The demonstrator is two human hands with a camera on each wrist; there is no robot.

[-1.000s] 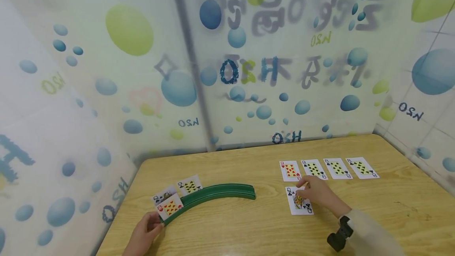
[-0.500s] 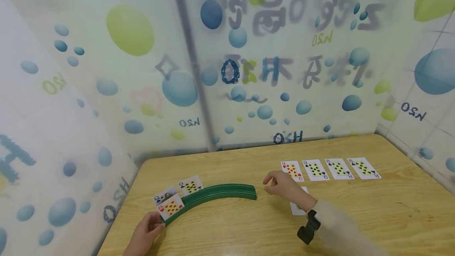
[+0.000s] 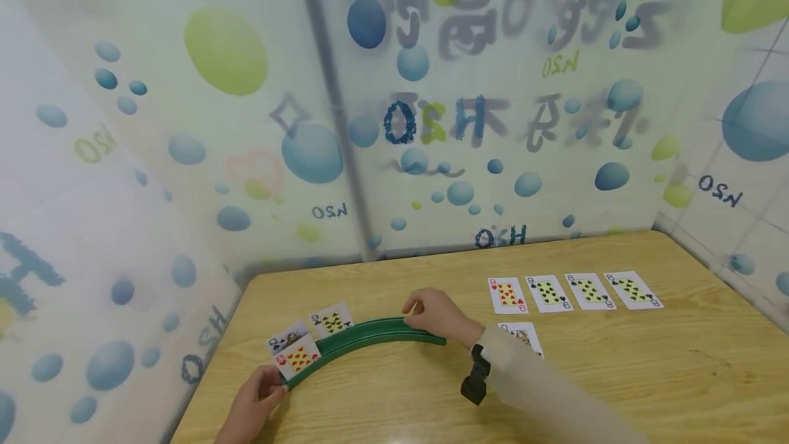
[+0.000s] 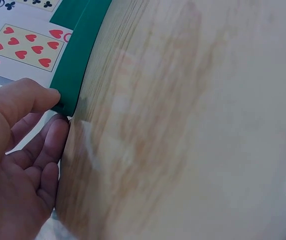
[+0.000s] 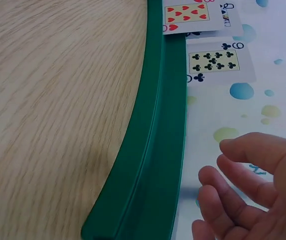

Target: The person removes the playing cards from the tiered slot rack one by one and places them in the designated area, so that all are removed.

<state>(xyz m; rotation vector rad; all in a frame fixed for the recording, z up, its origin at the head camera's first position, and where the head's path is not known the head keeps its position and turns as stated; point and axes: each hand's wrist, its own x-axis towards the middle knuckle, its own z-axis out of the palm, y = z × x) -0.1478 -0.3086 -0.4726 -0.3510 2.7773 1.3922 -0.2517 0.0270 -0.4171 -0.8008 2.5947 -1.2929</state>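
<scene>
A curved green card holder (image 3: 364, 336) stands on the left half of the table. My left hand (image 3: 251, 396) grips its left end, the thumb (image 4: 33, 97) on top in the left wrist view. In the holder are the eight of hearts (image 3: 297, 360) in front, a partly covered queen (image 3: 285, 339) behind it, and the nine of clubs (image 3: 333, 321). My right hand (image 3: 439, 316) overlaps the holder's right end in the head view. Seen from the right wrist, it holds nothing, thumb apart from the loosely curled fingers (image 5: 218, 200).
Face up in a row at the back right lie a nine of hearts (image 3: 508, 295), a nine of spades (image 3: 549, 293) and two black eights, one of them the far-right card (image 3: 633, 290). Below them a queen (image 3: 524, 336) is partly hidden by my right sleeve (image 3: 542, 382). A patterned curtain (image 3: 431, 190) stands behind the table.
My right hand has moved left from the queen on the table to the holder's right end, carrying nothing. My left hand stays at the holder's left end.
</scene>
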